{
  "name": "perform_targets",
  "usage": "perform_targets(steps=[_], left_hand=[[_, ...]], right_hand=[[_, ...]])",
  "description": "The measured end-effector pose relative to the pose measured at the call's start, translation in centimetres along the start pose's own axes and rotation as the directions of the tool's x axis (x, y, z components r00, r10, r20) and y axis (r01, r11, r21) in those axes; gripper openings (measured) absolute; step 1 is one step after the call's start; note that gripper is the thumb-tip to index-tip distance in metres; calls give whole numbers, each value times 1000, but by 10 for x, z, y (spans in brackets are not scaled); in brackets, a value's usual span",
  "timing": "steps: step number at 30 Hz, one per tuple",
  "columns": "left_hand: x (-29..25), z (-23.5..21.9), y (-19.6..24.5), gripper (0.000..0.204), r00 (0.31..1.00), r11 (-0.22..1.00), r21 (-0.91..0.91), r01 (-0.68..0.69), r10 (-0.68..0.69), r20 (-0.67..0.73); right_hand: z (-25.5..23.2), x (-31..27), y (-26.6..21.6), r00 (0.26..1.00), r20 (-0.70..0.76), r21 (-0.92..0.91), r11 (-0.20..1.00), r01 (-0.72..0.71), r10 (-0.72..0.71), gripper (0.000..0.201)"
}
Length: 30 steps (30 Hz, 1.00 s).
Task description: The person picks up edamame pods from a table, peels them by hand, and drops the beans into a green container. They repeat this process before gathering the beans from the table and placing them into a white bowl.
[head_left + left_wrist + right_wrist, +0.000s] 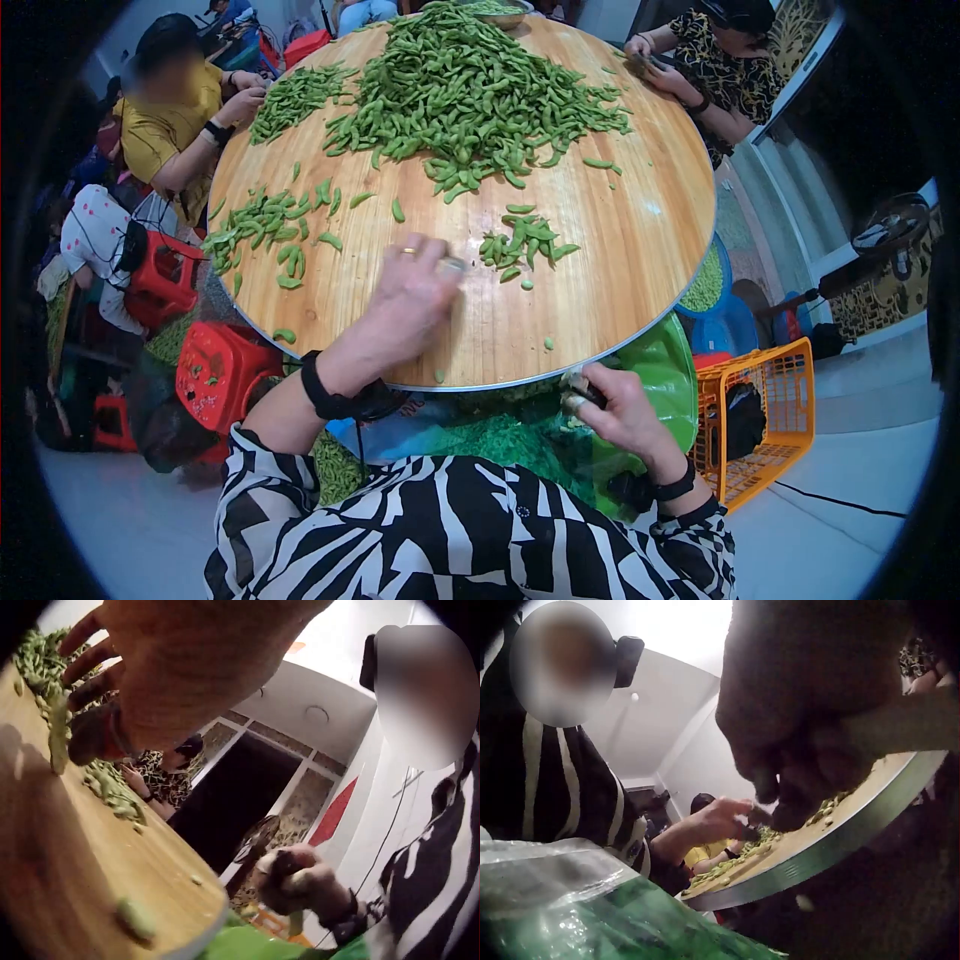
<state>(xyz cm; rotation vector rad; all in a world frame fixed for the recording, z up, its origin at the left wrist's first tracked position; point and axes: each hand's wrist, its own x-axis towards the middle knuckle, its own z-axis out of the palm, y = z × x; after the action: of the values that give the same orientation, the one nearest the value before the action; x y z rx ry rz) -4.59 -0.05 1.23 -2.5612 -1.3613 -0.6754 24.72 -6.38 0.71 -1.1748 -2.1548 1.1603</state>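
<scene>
My left hand (pixel 415 290) is low over the wooden tabletop, blurred in the head view, between two small groups of green soybean pods. In the left wrist view its fingers (pixel 94 656) are spread and a single pod (pixel 58 735) stands out beside the fingertips. A small group of pods (pixel 525 240) lies just right of this hand; a looser group (pixel 265 225) is to its left. At the table's near edge, my right hand (pixel 625 410) is curled, its fingertips pinching something small and mostly hidden. Below it, the right wrist view catches a pale bean (pixel 804 902) against the dark.
A big heap of pods (pixel 450 90) covers the far side of the round table (pixel 620 270). A person in yellow (pixel 170 125) sits left, another in patterned black (pixel 740 75) right. Below are a green bag (pixel 660 370), an orange crate (pixel 760 420) and a red stool (pixel 225 370).
</scene>
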Motion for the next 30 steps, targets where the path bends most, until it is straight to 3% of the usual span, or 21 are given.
perform_targets(steps=[1,2,4,7,11,14,16,19,23,26,28,29,30], left_hand=[[4,11,2,33,996,980,-180,-88,86,-20],[8,21,10,33,996,979,-184,-86,84,-19],[23,34,29,24,985,897,-430,-105,154,83],[41,55,34,14,970,910,-386,-149,211,123],[47,64,33,10,962,926,-345,-151,217,162],[41,56,29,13,964,927,-352,-129,201,176],[31,35,20,18,942,881,-472,-25,178,284],[-5,-7,13,24,857,896,-438,80,163,489],[-44,-18,14,17,845,912,-398,96,136,517],[-51,-9,29,18,905,822,-549,155,104,412],[-49,-3,47,31,859,749,-660,62,296,417],[-43,1,53,31,862,749,-660,57,297,411],[-37,4,59,31,881,654,-751,87,302,365]], right_hand=[[4,3,7,994,-105,-83,996,13,-22,20],[6,5,11,977,-207,-168,986,15,-50,20],[3,17,5,961,-260,-274,961,20,-94,20],[5,33,7,955,-235,-502,864,40,-180,23],[20,46,7,972,-160,-641,767,30,-172,19],[18,52,12,985,-115,-642,766,27,-131,18],[15,48,12,985,-106,-612,790,45,-139,18],[4,30,1,995,-47,-474,879,59,-92,21],[0,13,-2,991,133,-358,931,64,-17,23],[6,9,3,980,193,-300,948,107,-49,24],[4,9,-3,973,228,-272,956,112,-49,22],[3,9,-4,975,221,-196,980,44,0,22],[2,9,-5,975,218,-117,993,-25,51,22]])
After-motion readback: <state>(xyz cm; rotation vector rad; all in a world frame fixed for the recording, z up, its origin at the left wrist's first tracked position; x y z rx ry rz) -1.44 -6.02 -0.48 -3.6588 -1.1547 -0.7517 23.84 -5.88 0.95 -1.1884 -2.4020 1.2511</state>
